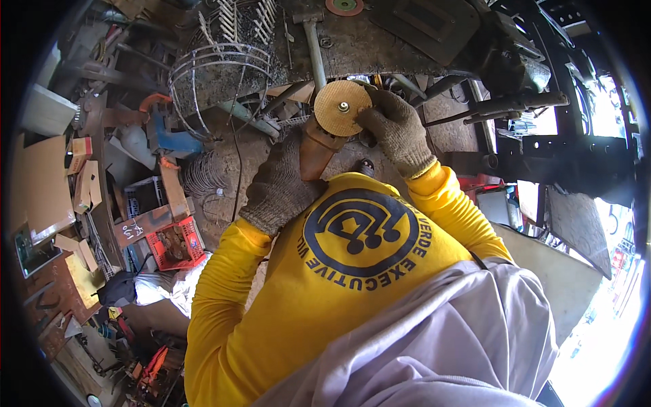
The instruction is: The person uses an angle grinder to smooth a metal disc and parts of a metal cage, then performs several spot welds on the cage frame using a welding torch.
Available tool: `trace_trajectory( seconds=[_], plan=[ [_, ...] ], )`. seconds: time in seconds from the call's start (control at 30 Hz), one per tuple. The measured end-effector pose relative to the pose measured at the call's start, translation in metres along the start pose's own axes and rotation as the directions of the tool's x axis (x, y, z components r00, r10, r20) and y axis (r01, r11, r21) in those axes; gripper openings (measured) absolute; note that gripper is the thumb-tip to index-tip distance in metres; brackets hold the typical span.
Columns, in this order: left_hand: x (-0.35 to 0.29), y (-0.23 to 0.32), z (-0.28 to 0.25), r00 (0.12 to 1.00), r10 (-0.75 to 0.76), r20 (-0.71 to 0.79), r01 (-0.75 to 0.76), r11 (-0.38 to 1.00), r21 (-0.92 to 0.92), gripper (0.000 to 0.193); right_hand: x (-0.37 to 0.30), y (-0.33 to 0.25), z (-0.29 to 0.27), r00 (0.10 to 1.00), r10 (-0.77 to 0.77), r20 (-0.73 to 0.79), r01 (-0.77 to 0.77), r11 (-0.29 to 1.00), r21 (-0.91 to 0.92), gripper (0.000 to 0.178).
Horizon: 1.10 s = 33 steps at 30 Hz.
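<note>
The gloved left hand (281,186) is gripping the orange grinder body (317,150) closed-fisted, while the gloved right hand (397,129) is pinching the tan round disc (341,107) at its edge, above the chest.

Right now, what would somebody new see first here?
Probably the round tan disc at top centre, on a tool gripped by the gloved left hand, with the gloved right hand on its edge. Next, the bright yellow shirt below, then the red crate at left.
</note>
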<state>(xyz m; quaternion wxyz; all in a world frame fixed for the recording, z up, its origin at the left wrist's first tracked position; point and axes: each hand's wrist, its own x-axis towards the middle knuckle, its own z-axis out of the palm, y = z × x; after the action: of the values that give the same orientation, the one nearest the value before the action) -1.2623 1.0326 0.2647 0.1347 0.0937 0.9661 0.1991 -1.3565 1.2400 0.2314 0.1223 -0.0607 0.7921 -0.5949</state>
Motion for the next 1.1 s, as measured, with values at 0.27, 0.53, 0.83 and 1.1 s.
trace_trajectory(
  seconds=[0.27, 0.53, 0.83, 1.1],
  plan=[
    [0.021, -0.023, 0.018, 0.849, 0.416, -0.327, -0.479, 0.866, -0.141, 0.063, -0.002, -0.009, 0.012, 0.984, 0.169, 0.048, -0.17, 0.985, 0.015, 0.043],
    [-0.009, -0.018, 0.001, 0.973, -0.008, -0.23, -0.044, 0.975, -0.22, 0.076, 0.038, -0.015, -0.028, 0.998, 0.064, 0.024, -0.065, 0.998, 0.005, 0.054],
    [-0.011, -0.032, 0.019, 0.929, -0.363, -0.066, 0.336, 0.906, -0.257, 0.076, 0.193, 0.007, -0.018, 0.965, -0.207, 0.159, 0.261, 0.771, -0.58, 0.037],
    [-0.007, -0.03, 0.009, 0.94, -0.336, -0.052, 0.304, 0.899, -0.314, 0.08, 0.234, 0.028, 0.032, 0.93, -0.207, 0.305, 0.368, 0.493, -0.788, 0.036]
  ],
)
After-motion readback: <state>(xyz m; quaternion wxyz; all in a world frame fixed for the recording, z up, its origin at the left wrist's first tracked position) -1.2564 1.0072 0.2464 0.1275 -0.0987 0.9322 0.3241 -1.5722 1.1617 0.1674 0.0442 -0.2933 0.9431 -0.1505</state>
